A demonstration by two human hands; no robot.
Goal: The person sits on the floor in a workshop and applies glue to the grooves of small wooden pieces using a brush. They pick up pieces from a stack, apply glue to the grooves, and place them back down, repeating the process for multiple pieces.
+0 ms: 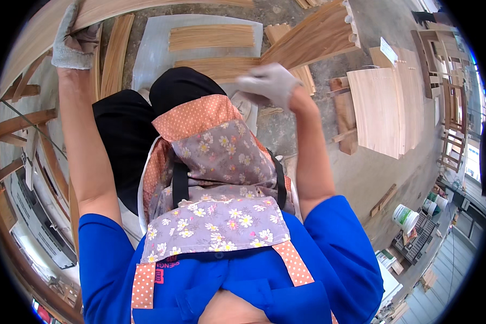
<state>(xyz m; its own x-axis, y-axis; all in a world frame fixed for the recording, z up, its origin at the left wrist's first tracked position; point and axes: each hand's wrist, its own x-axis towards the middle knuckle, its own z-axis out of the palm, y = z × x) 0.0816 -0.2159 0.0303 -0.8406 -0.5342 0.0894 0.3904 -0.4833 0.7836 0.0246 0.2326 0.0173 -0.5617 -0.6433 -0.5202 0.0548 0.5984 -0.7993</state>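
Note:
My left hand (74, 46), in a grey-white work glove, grips the edge of a long pale wooden board (124, 9) at the upper left. My right hand (272, 86), gloved too, hangs beside my knee, just in front of some wood panels. Its fingers point left and are smeared by motion, so what they hold, if anything, cannot be made out. Beyond it a wide brown wood panel (310, 40) lies at a slant. Two narrower boards, a far one (210, 38) and a near one (216, 68), rest on a pale sheet (151, 48) on the floor.
Between my left arm and the sheet lies another board (117, 54). On the right, pale panels (375, 108) are stacked over wooden blocks (344, 119). White buckets (405, 217) and a dark crate (418, 240) stand farther right. Wooden frames (24, 119) crowd the left side.

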